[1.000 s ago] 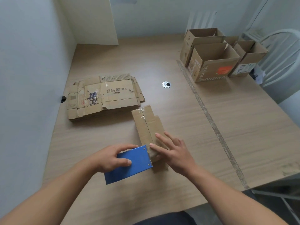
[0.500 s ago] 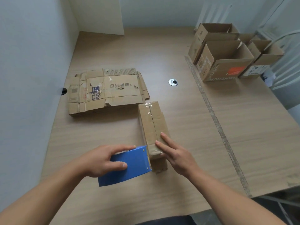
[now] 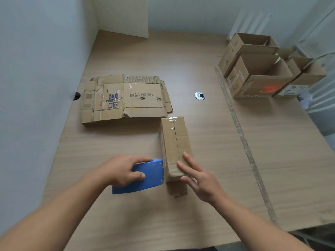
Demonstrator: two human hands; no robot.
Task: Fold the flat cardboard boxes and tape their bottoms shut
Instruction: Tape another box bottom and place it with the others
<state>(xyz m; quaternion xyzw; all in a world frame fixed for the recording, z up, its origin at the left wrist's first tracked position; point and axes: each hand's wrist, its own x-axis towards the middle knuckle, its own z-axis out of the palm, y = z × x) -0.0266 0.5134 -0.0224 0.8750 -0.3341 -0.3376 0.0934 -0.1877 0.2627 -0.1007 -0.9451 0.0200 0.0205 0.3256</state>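
- While the left hand (image 3: 123, 171) grips the blue tape dispenser (image 3: 143, 176), its front edge touches the near left side of the folded box (image 3: 175, 145).
- The right hand (image 3: 199, 178) lies flat, fingers straight and slightly spread, on the box's near end.
- Clear tape runs along the box's seam.
- The box stands on the table (image 3: 217, 160), just beside the stack of flat boxes (image 3: 125, 100).

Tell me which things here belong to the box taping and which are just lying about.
Job: box under the right hand; blue tape dispenser in the left hand; stack of flat boxes; folded boxes, far right.
Lying about: round metal cap in the table; pale board at the back.
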